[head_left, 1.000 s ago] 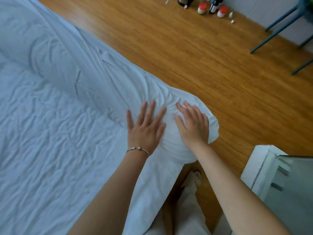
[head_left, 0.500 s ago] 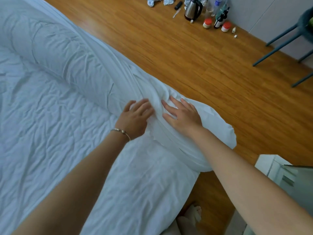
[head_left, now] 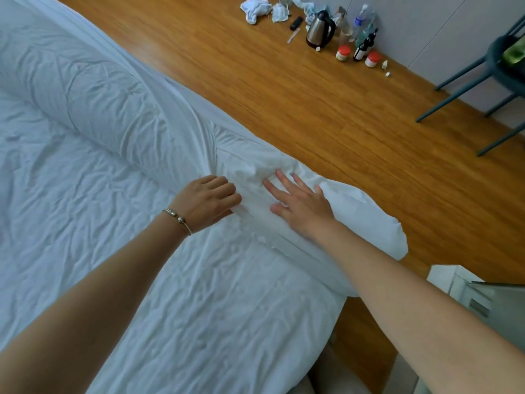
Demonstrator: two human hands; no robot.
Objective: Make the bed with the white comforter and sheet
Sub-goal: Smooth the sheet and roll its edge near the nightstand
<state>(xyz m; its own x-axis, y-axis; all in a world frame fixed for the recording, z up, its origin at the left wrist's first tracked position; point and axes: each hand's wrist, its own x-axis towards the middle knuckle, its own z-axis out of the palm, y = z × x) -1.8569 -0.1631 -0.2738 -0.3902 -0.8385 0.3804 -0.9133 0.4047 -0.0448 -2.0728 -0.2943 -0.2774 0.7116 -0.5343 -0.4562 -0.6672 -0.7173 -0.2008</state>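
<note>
The white comforter (head_left: 108, 109) lies as a thick rolled ridge along the bed's right edge, its corner (head_left: 377, 223) bulging over the side above the floor. The wrinkled white sheet (head_left: 85, 223) covers the mattress to the left. My left hand (head_left: 207, 201), with a bracelet on the wrist, has its fingers curled into a fold of the comforter fabric. My right hand (head_left: 301, 203) lies flat on the comforter just to the right, fingers straight and spread.
A wooden floor (head_left: 284, 95) runs beside the bed. A kettle (head_left: 319, 29), bottles, jars and crumpled cloths (head_left: 255, 9) stand by the far wall. A blue chair (head_left: 488, 72) is at right. A white cabinet (head_left: 466, 288) stands near my right forearm.
My left hand went from flat and spread to curled, gathering comforter fabric. Both hands moved further along the ridge, and my view lifted toward the far wall.
</note>
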